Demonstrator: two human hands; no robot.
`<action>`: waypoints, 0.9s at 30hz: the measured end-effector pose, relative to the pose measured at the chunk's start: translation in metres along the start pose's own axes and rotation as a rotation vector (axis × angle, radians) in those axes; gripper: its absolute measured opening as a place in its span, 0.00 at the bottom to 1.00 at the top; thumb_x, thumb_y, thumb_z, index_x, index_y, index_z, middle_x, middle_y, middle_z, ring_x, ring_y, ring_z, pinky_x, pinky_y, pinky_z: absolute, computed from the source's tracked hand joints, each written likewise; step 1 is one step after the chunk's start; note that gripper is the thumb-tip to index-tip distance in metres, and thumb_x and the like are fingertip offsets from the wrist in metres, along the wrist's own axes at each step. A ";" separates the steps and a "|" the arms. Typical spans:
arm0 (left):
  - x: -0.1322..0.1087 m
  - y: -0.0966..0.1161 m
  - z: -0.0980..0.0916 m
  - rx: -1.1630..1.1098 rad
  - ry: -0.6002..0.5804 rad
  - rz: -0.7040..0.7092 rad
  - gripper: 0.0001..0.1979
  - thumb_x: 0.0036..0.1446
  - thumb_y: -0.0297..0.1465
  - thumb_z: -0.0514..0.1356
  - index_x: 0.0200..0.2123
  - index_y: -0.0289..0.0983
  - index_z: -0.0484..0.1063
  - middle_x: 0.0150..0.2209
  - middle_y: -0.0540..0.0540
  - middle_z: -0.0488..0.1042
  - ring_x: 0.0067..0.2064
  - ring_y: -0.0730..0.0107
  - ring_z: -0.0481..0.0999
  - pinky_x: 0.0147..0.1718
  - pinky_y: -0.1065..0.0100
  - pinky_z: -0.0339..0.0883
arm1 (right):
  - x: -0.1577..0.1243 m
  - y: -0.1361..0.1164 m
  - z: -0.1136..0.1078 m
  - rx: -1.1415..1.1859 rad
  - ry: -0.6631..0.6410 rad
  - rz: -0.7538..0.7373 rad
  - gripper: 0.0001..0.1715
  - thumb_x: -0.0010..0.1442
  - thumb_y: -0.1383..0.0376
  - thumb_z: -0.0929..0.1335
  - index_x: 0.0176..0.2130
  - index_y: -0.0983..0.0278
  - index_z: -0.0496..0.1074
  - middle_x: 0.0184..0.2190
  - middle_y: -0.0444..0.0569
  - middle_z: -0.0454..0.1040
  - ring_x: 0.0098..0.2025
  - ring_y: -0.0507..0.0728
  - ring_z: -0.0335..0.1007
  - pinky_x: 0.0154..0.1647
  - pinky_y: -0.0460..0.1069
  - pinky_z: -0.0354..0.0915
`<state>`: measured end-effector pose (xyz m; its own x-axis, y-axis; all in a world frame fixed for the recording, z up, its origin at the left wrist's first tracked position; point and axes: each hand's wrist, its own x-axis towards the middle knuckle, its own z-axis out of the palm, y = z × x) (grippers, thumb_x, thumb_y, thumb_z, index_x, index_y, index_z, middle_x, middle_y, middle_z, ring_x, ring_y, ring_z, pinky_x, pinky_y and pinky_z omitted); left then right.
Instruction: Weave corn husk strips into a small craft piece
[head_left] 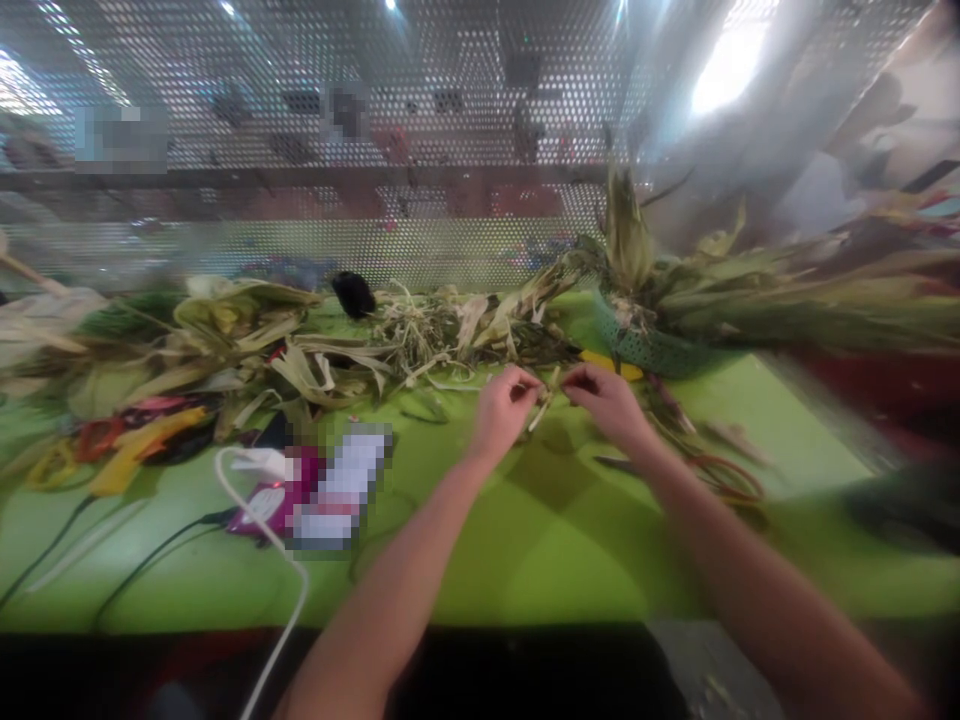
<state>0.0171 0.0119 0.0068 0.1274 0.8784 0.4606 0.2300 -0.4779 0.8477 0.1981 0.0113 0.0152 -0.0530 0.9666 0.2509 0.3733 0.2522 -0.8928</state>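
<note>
Over the green table, my left hand (504, 408) is closed in a pinch on a short, thin strip of dried husk (546, 400), pale yellow-green. Close by on the other side of the strip, the fingertips of my right hand (606, 398) are pressed together too. Whatever they hold is too small and blurred to make out. Behind both hands lies a long heap of dried corn husks (315, 365). Under my right forearm are scissors (724, 478) with orange handles, their blade pointing left.
A green basket (652, 350) with upright husks stands at the back right. On the left are a yellow glue gun (146, 450), a purple power strip (274, 505) with a white cable (301, 590), and a blurred-out phone-like item (345, 485). A perforated metal screen (450, 130) rises behind.
</note>
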 end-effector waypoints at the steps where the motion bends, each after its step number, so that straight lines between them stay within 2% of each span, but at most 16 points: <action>1: 0.000 0.001 0.000 -0.018 -0.001 -0.034 0.03 0.56 0.29 0.60 0.30 0.36 0.70 0.28 0.48 0.73 0.31 0.72 0.72 0.33 0.69 0.66 | 0.000 0.001 -0.001 -0.027 0.022 0.006 0.06 0.51 0.63 0.69 0.32 0.63 0.72 0.27 0.44 0.72 0.30 0.53 0.66 0.33 0.49 0.61; 5: 0.002 0.003 -0.001 -0.075 0.009 -0.127 0.04 0.56 0.29 0.60 0.30 0.36 0.68 0.28 0.49 0.72 0.31 0.72 0.71 0.33 0.70 0.65 | 0.001 0.001 -0.003 -0.022 0.042 0.055 0.04 0.50 0.65 0.69 0.31 0.63 0.72 0.26 0.43 0.72 0.29 0.53 0.66 0.34 0.49 0.62; 9: 0.003 0.004 -0.001 -0.103 -0.003 -0.194 0.03 0.55 0.29 0.60 0.31 0.36 0.68 0.29 0.49 0.71 0.32 0.73 0.70 0.35 0.70 0.63 | 0.000 -0.005 -0.002 0.224 0.027 0.087 0.06 0.50 0.64 0.71 0.31 0.63 0.72 0.25 0.42 0.71 0.28 0.51 0.67 0.34 0.48 0.64; 15: 0.002 0.004 0.000 -0.145 -0.058 -0.244 0.04 0.56 0.30 0.60 0.31 0.36 0.68 0.29 0.50 0.71 0.32 0.72 0.70 0.37 0.69 0.63 | -0.004 -0.006 0.004 0.597 -0.011 0.074 0.05 0.52 0.65 0.72 0.32 0.63 0.72 0.37 0.46 0.77 0.26 0.48 0.66 0.30 0.45 0.64; 19: 0.001 0.004 0.002 -0.202 -0.098 -0.275 0.05 0.56 0.31 0.59 0.31 0.36 0.68 0.29 0.49 0.72 0.32 0.72 0.71 0.38 0.68 0.63 | -0.007 -0.006 0.010 0.811 -0.034 0.167 0.08 0.51 0.66 0.73 0.31 0.62 0.70 0.34 0.44 0.77 0.25 0.49 0.69 0.29 0.45 0.65; 23: 0.003 0.003 0.004 -0.231 -0.091 -0.254 0.05 0.56 0.31 0.59 0.30 0.35 0.68 0.28 0.49 0.71 0.32 0.72 0.71 0.37 0.69 0.63 | -0.007 -0.008 0.012 0.843 0.003 0.212 0.10 0.49 0.66 0.74 0.31 0.62 0.69 0.29 0.44 0.76 0.29 0.52 0.73 0.36 0.48 0.69; 27: 0.004 0.003 0.007 -0.228 -0.022 -0.235 0.03 0.54 0.29 0.60 0.30 0.35 0.68 0.28 0.50 0.70 0.32 0.72 0.69 0.37 0.69 0.63 | -0.006 -0.009 0.009 0.761 -0.008 0.194 0.10 0.49 0.65 0.74 0.30 0.63 0.69 0.28 0.44 0.75 0.27 0.52 0.72 0.37 0.49 0.69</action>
<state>0.0249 0.0136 0.0094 0.1179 0.9632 0.2414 0.0339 -0.2468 0.9685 0.1868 0.0032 0.0185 -0.0593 0.9962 0.0637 -0.3608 0.0381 -0.9319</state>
